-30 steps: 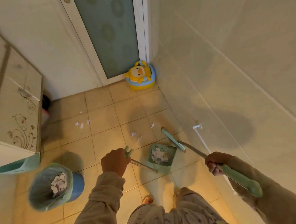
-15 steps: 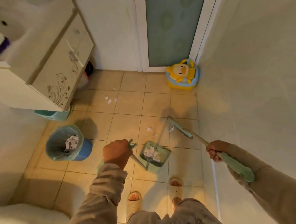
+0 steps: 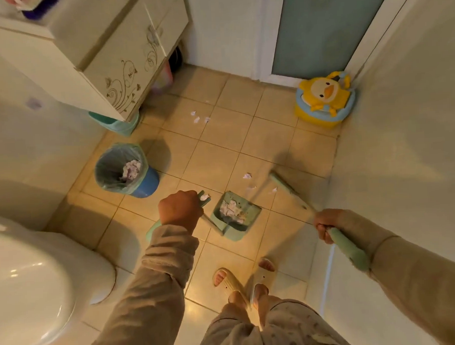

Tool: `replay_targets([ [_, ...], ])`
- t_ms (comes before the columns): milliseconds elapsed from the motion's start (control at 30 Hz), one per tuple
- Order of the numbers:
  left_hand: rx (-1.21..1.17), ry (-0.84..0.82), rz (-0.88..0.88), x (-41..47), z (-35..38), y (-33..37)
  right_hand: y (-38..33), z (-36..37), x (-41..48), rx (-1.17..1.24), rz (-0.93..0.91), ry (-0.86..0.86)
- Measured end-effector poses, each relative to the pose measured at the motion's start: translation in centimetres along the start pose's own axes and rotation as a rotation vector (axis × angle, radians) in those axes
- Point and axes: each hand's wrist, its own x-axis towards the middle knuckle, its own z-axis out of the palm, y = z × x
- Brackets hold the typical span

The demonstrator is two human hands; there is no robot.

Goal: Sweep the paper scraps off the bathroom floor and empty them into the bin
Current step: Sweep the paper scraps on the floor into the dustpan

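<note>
Paper scraps (image 3: 247,175) lay on the tiled floor (image 3: 220,151) just ahead of the dustpan (image 3: 251,213) and beside the head of the broom (image 3: 282,184). A second cluster of scraps (image 3: 197,118) lay farther off, nearer the cabinet (image 3: 115,59). The dustpan sat on the floor and held a heap of scraps. The left hand (image 3: 179,209) gripped its long handle in a fist. The right hand (image 3: 324,225) was curled round the broom handle. The bin (image 3: 148,181), lined and holding scraps, stood left of the dustpan, apart from it. A toilet (image 3: 29,283) stood at the left, a duck-shaped potty (image 3: 324,98) in the far corner.
</note>
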Motion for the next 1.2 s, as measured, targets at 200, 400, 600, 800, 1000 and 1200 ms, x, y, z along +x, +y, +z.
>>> replay_targets([
  [200,0.023,-0.016,0.013,1.0,-0.5,0.6,2.5,2.3,0.6,-0.390,0.227,-0.098],
  [400,0.020,-0.038,0.016,0.9,-0.4,0.2,2.1,-0.3,2.0,-0.156,0.313,-0.178],
  [600,0.000,-0.053,0.019,0.7,-0.8,-0.6,-1.5,-4.0,3.3,-0.197,0.283,-0.161],
  [800,-0.061,-0.066,-0.039,-0.9,-0.5,-1.9,-5.2,-4.8,5.4,-0.177,0.184,-0.094],
  [1000,-0.109,-0.099,-0.108,-3.4,0.7,-2.7,-7.3,-0.6,6.7,-0.332,0.038,-0.057],
  [1200,-0.125,-0.084,-0.128,-3.8,1.1,-2.0,-5.7,3.7,6.4,-0.408,-0.029,-0.023],
])
